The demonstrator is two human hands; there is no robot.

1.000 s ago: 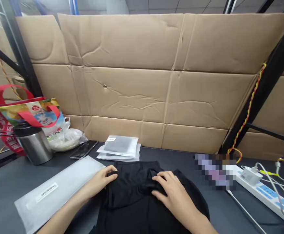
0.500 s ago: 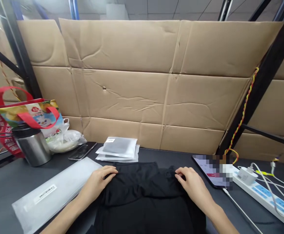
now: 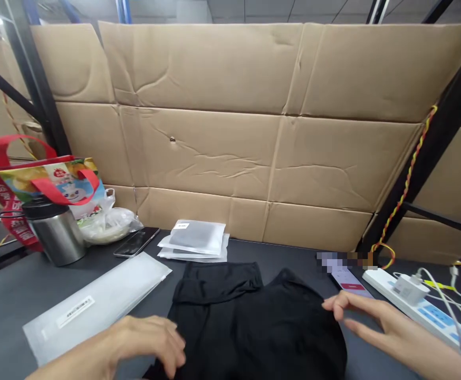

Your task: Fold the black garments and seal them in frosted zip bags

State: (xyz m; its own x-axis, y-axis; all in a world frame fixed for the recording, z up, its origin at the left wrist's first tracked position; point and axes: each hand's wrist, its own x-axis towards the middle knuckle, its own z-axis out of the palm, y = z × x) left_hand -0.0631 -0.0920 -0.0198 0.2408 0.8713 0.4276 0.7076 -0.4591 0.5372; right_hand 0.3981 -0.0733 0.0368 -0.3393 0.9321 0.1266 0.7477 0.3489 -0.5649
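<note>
A black garment [image 3: 250, 327] lies on the dark table in front of me, its folded upper band at the left and a raised corner at the right. My left hand [image 3: 151, 340] is over the garment's left edge, slightly blurred, its fingers curled downward; whether it holds cloth is hidden. At the garment's right edge is my right hand [image 3: 367, 316], thumb and fingers apart, the index fingertip touching the cloth. A long frosted bag [image 3: 96, 309] with a barcode label lies to the left, partly behind my left forearm.
Small frosted packets [image 3: 194, 240] are stacked beyond the garment. A phone [image 3: 137, 241], steel flask [image 3: 58, 235] and colourful bag [image 3: 56, 182] stand left. Right are another phone [image 3: 347, 277] and a power strip [image 3: 432, 311]. Cardboard [image 3: 214, 158] walls the back.
Both hands have left the garment's top edge. My left hand moved down toward me, my right hand moved right. The garment's right part has spread out and its top corner shows.
</note>
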